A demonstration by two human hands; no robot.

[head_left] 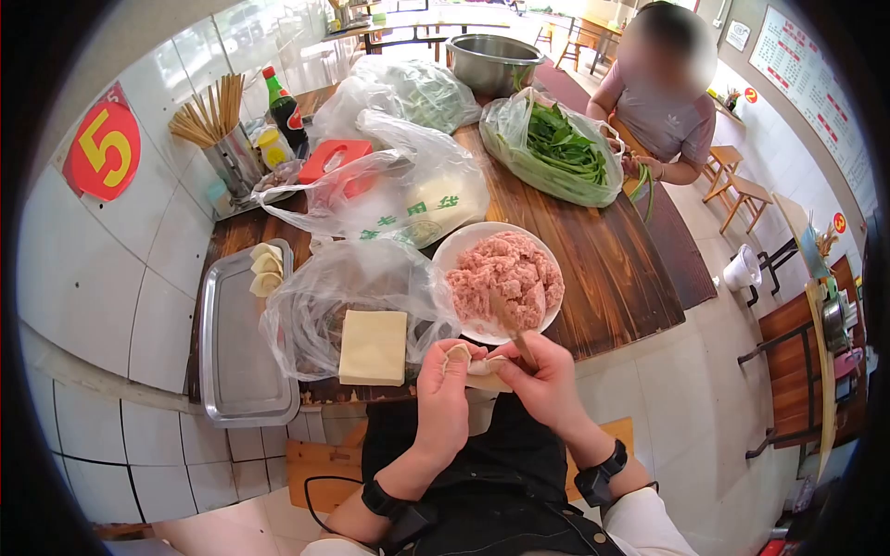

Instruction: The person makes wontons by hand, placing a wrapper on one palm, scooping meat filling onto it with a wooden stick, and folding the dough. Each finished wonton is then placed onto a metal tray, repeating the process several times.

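- Two hands, the left hand [445, 385] and the right hand [540, 380], meet just on the wearer's side of the white plate [449, 248], with a pale dough wrapper [482, 367] between them.
- The left fingers pinch the wrapper's left end; the right fingers pinch its other end and also hold a wooden stick [515, 335].
- The wrapper's long side runs from hand to hand, roughly along the plate's near rim (part of it is hidden by the fingers).
- From the right fingers, the minced meat [508, 273] lies forward and slightly left, heaped on the plate; the stick's long axis slants that way, its far end over the near part of the heap. Whether it touches the meat, I cannot tell.
- Left of the plate and nearer the wearer, a square stack of wrappers [373, 350] sits by a clear plastic bag [311, 301]; the left hand is the nearer one to it.
- Farther left of the plate, a metal tray [239, 357] carries folded dough pieces [267, 269] at its far end.
- Beyond the plate on the wooden counter [616, 296] are bagged leafy greens [561, 144], with another person [663, 120] behind them to the right.
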